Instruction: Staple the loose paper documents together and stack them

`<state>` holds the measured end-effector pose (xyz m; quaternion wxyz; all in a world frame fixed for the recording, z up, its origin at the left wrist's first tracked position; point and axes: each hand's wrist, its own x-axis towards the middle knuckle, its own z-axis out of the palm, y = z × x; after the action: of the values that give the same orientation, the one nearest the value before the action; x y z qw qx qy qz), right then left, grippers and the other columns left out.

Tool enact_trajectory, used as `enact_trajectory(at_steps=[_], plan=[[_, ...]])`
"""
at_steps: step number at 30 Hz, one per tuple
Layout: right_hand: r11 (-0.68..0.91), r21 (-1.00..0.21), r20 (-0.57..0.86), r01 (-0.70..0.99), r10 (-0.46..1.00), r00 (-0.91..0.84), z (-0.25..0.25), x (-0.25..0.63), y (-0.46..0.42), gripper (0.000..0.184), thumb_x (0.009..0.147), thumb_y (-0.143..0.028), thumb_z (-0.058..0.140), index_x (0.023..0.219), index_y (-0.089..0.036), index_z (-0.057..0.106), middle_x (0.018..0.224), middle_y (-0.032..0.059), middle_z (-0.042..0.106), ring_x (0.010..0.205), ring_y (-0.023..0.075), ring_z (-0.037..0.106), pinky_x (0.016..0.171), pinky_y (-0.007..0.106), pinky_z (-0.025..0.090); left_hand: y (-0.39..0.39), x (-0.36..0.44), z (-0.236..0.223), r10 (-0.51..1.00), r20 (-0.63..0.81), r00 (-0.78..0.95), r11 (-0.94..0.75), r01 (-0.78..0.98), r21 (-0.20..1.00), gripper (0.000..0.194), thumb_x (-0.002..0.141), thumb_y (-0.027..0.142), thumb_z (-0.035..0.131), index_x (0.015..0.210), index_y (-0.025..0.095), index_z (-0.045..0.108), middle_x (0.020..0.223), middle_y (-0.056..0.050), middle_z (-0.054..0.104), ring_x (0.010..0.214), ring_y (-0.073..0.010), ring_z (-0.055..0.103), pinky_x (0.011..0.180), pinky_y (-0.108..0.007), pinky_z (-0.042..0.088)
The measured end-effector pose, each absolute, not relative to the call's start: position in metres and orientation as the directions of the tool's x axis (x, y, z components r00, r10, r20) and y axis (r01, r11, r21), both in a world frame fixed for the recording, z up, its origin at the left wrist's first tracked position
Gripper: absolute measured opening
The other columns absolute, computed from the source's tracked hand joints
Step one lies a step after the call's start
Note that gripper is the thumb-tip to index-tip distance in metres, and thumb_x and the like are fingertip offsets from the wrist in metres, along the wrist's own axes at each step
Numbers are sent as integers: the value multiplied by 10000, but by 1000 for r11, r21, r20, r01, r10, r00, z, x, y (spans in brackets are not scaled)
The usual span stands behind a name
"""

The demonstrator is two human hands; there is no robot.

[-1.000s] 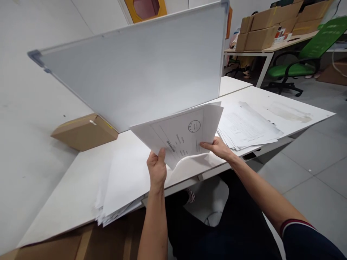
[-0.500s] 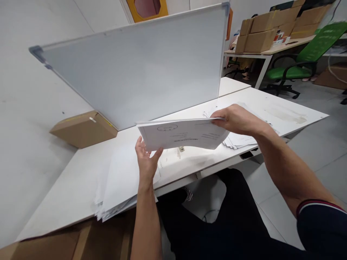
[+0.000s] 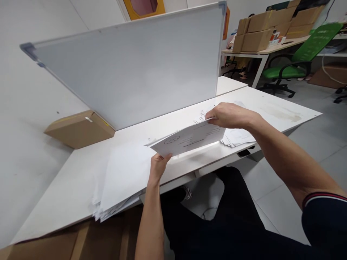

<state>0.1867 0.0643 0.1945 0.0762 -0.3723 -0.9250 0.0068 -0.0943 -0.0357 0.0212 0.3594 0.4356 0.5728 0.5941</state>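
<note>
Held tilted above the desk is a thin batch of printed paper sheets [image 3: 189,139], with an oval stamp-like mark near its left end. My right hand [image 3: 226,115] pinches its upper right edge between thumb and fingers. At the lower left corner my left hand [image 3: 159,166] grips the sheets, thumb on the near face and fingers hidden behind. A pile of white paper [image 3: 124,177] lies on the desk to the left, its edges uneven and jutting past the front edge. Another pile of printed sheets [image 3: 237,137] lies partly hidden under my right forearm.
A whiteboard [image 3: 135,68] leans at the back of the white desk [image 3: 276,104]. Beside its lower left corner sits a cardboard box [image 3: 81,130]. Below the desk's left front edge are open cardboard boxes [image 3: 78,238]. A green chair [image 3: 287,70] stands at the far right.
My left hand has moved right and closed on the sheets' lower left corner. The sheets now slope down to the left and face more sideways. My right hand keeps its pinch.
</note>
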Motion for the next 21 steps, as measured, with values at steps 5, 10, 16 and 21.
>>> enact_trajectory(at_steps=[5, 10, 16, 21], plan=[[708, -81, 30, 702, 706, -708, 178, 181, 64, 175, 799, -197, 459, 654, -201, 558, 622, 16, 545, 553, 121, 442, 508, 258, 253, -36, -97, 13, 926, 64, -372, 23, 225, 974, 242, 555, 321, 755, 751, 184, 720, 824, -59, 729, 790, -239, 652, 777, -368, 487], [698, -57, -14, 714, 714, -700, 174, 179, 64, 176, 805, -195, 447, 679, -202, 571, 650, 23, 554, 566, 123, 450, 507, 253, 251, -36, -97, 11, 915, 67, -398, 72, 324, 943, 165, 550, 312, 726, 657, 188, 711, 742, -52, 722, 752, -259, 645, 726, -361, 479], [690, -47, -56, 722, 720, -692, 179, 177, 65, 183, 817, -212, 428, 680, -194, 549, 691, 32, 561, 598, 134, 464, 517, 256, 260, -34, -100, 6, 917, 82, -391, 95, 412, 906, 243, 618, 370, 646, 724, 158, 700, 769, -57, 720, 782, -260, 638, 671, -332, 468], [686, -63, -70, 725, 722, -688, 178, 178, 64, 186, 817, -185, 409, 737, -200, 576, 710, 37, 572, 627, 145, 480, 535, 260, 278, -32, -100, 5, 912, 100, -398, 82, 416, 906, 204, 625, 352, 634, 684, 162, 678, 695, -27, 692, 711, -208, 616, 656, -305, 464]])
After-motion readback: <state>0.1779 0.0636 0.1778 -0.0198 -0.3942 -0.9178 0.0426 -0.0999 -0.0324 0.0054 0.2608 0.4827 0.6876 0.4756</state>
